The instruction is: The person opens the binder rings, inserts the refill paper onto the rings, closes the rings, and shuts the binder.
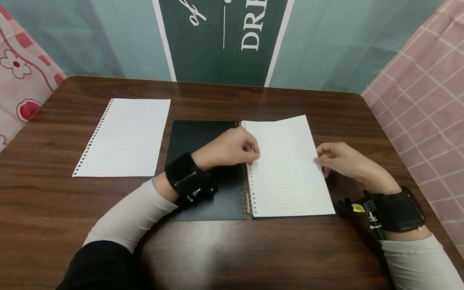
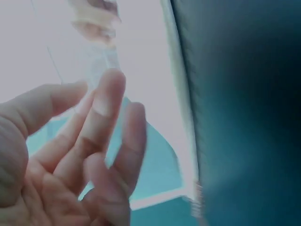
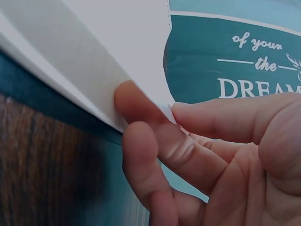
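The right hand point(image 1: 342, 161) pinched the outer edge of the white lined top sheet point(image 1: 286, 169) in an open black ring binder point(image 1: 203, 169); the left hand point(image 1: 232, 147), fingers curled, pinched its punched edge, on the dark wooden tabletop point(image 1: 217, 249).

Left hand point(image 1: 232, 147) and right hand point(image 1: 344, 161) bare, black strap-on wrist cameras at 7 and 4 o'clock, small yellow tag on right unit, white markings, pale grey-white sleeves, black upper sleeve at 7 o'clock

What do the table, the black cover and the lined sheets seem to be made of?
Table: probably wood or wood-look laminate; dark grain, a soft sheen.
Black cover: likely matte plastic or card; flat, no glare.
Lined sheets: thin white paper, ruled, with punched holes along one edge.
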`<state>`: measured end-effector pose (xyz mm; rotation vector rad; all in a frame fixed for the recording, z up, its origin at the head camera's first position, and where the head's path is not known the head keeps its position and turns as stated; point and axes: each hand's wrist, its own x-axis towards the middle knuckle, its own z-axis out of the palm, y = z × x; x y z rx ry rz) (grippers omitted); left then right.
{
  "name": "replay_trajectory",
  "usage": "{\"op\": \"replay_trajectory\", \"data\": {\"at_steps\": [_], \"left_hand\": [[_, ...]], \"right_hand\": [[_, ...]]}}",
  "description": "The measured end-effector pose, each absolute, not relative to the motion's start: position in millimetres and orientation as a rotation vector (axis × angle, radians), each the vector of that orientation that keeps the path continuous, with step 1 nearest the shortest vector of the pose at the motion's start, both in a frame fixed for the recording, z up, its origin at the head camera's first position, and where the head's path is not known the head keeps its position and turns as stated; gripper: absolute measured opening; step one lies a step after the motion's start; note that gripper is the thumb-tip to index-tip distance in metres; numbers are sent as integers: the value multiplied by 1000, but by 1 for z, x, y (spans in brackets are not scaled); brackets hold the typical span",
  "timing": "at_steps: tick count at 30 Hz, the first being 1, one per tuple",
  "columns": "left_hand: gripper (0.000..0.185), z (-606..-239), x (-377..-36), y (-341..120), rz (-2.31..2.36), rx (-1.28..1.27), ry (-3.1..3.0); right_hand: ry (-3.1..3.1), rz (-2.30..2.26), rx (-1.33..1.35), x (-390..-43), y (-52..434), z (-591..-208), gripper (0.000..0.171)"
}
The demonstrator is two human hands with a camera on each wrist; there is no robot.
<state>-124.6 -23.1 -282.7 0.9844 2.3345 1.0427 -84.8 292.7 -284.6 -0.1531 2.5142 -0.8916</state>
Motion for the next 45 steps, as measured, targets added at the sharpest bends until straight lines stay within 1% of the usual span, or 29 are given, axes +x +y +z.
{"op": "replay_trajectory", "data": {"at_steps": [5,12,17,19,23,26,34,45], "left_hand": [[8,-271,-100,-16,789,1218,2328],[17,-263,-75,-15,442,1336,2295],[8,-266,-64,-14,339,1402,2293],[10,-268,-61,-12,328,1433,2295],[23,-272,-58,-10,308,1501,2325],[28,-274,-57,-9,296,1545,2352],[30,-274,-55,-9,250,1606,2380],[31,-274,-54,-9,256,1565,2341]], "right_hand": [[2524,-879,-157,-85,292,-286,17],[2534,-870,-146,-86,293,-287,16],[2527,-873,-144,-86,292,-289,16],[2526,-875,-143,-86,292,-289,16],[2536,-870,-150,-86,293,-288,15],[2547,-859,-159,-87,293,-288,14],[2558,-829,-159,-88,293,-286,15],[2557,-830,-141,-88,293,-290,14]]}}
